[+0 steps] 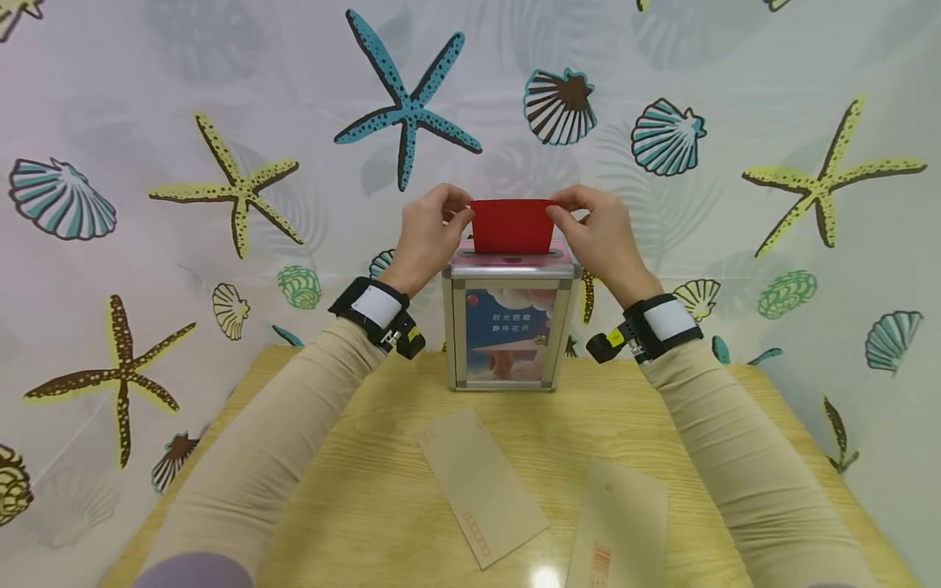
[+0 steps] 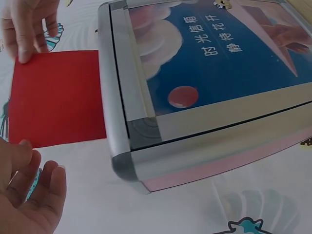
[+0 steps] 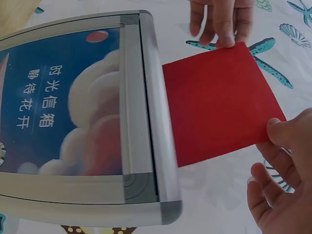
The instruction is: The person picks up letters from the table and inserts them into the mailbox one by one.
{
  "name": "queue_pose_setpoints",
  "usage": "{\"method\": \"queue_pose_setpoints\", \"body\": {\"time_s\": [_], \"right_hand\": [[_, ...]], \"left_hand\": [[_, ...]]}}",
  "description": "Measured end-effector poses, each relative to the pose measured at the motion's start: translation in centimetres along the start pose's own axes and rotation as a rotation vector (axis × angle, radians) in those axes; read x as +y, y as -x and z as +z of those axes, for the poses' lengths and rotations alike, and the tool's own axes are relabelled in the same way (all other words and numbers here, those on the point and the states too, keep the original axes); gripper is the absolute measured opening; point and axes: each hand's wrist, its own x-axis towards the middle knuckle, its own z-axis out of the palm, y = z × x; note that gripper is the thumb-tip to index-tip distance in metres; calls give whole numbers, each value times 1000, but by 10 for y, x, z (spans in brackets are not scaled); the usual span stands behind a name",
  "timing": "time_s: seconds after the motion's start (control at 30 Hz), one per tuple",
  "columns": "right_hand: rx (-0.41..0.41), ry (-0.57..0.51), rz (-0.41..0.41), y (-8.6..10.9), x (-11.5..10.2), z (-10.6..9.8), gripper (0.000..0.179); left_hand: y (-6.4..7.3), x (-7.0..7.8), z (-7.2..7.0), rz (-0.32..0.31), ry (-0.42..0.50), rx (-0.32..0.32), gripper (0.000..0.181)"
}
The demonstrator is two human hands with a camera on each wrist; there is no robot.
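Note:
A red envelope (image 1: 512,226) stands upright at the slot in the pink top of a metal-framed letter box (image 1: 510,335). Its lower edge meets the slot. My left hand (image 1: 430,233) pinches the upper left corner between thumb and fingers; my right hand (image 1: 597,233) pinches the upper right corner. In the left wrist view, the red envelope (image 2: 58,97) reaches to the box's top rim, with the left hand (image 2: 31,190) at its near corner. The right wrist view shows the right hand (image 3: 282,170) thumb-on at the envelope's other corner.
Two tan paper envelopes lie on the wooden table (image 1: 353,490): one slanted envelope (image 1: 481,486) before the box, another envelope (image 1: 621,523) nearer the front right. Behind the box hangs a white cloth (image 1: 309,82) printed with starfish and shells.

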Motion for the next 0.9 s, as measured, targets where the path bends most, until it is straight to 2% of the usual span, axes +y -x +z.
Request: {"method": "queue_pose_setpoints", "body": {"time_s": [0.1, 0.2, 0.43, 0.53, 0.67, 0.8, 0.9], "right_hand": [[-28, 10, 30, 4, 5, 3, 19], [-40, 14, 44, 6, 9, 7, 18], [-78, -18, 67, 12, 13, 17, 15], [-88, -15, 83, 15, 15, 18, 15], [-105, 0, 118, 17, 18, 18, 16], [-135, 12, 140, 21, 19, 20, 18], [-128, 24, 137, 24, 20, 21, 20]], "left_hand": [[-1, 3, -2, 6, -2, -9, 15], [-2, 5, -1, 5, -17, -45, 13], [3, 4, 5, -62, -99, -199, 14], [4, 5, 9, -46, -129, -246, 15], [4, 8, 12, -22, -138, -241, 15], [5, 9, 13, -40, -156, -244, 15], [7, 9, 12, -56, -170, -266, 17]]}}
